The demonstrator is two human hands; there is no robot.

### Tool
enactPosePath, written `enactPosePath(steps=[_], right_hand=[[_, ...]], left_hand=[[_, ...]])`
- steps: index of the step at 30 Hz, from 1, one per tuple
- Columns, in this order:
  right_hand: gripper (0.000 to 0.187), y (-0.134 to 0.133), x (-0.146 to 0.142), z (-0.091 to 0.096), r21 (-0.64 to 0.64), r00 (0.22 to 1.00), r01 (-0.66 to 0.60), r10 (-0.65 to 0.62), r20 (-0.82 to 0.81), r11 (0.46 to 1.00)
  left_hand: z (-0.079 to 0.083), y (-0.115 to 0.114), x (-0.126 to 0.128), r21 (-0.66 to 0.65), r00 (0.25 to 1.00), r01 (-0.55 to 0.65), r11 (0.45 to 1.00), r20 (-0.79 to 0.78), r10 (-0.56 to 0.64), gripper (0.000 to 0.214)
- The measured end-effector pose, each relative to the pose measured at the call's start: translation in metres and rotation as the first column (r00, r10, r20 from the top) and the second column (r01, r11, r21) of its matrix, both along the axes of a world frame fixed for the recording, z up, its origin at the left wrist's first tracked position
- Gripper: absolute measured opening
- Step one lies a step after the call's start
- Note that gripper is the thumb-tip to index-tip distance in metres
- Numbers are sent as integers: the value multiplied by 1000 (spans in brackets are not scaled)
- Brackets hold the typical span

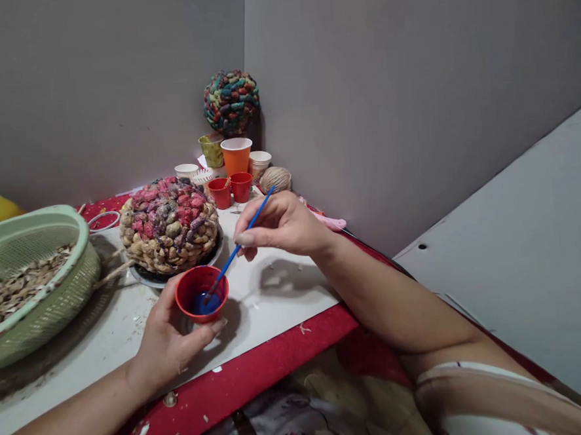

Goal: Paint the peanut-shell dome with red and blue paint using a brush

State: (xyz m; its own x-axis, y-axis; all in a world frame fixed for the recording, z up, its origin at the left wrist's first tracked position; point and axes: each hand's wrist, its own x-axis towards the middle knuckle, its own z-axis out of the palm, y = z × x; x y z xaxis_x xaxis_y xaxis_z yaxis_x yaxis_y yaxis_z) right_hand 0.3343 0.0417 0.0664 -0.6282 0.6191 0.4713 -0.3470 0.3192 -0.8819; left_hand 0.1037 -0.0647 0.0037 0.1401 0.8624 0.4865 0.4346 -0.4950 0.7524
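A red cup (201, 294) of blue paint is gripped by the fingers of the left hand (167, 343) over the white tabletop (280, 300); a blue paintbrush (243, 240) is pinched in the closed fingers of the right hand (278, 226), its tip dipped in the paint; just behind, a shell-covered dome (169, 223), partly painted pink, is seen; a green basket (33, 286) of shells is set leftward; paper cups (236, 156) and a coloured ball (231, 103) are gathered in the far corner.

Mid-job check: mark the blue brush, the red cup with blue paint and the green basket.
blue brush (229, 263), head view, on the handle between hand and cup.
red cup (190, 284), head view, on the inner wall above the paint.
green basket (55, 310), head view, on the outer mesh wall.
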Motion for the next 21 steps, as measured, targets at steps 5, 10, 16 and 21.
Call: enactPosePath(steps=[5, 10, 16, 21], right_hand=[[8, -9, -3, 0, 243, 990, 24, -57, 131, 970], [13, -11, -2, -3, 471, 966, 30, -146, 212, 882], [14, -15, -2, -2, 433, 974, 35, -128, 188, 901], [25, -16, -7, 0, 179, 993, 57, -74, 90, 982]], left_hand=[[-1, -2, 2, 8, 999, 35, 999, -35, -34, 55], [-2, -1, 2, 32, 995, 43, 999, -94, -40, 55], [1, -1, 3, 9, 994, 30, 1000, -108, -28, 50], [2, -3, 3, -24, 996, 11, 1000, -91, -13, 50]])
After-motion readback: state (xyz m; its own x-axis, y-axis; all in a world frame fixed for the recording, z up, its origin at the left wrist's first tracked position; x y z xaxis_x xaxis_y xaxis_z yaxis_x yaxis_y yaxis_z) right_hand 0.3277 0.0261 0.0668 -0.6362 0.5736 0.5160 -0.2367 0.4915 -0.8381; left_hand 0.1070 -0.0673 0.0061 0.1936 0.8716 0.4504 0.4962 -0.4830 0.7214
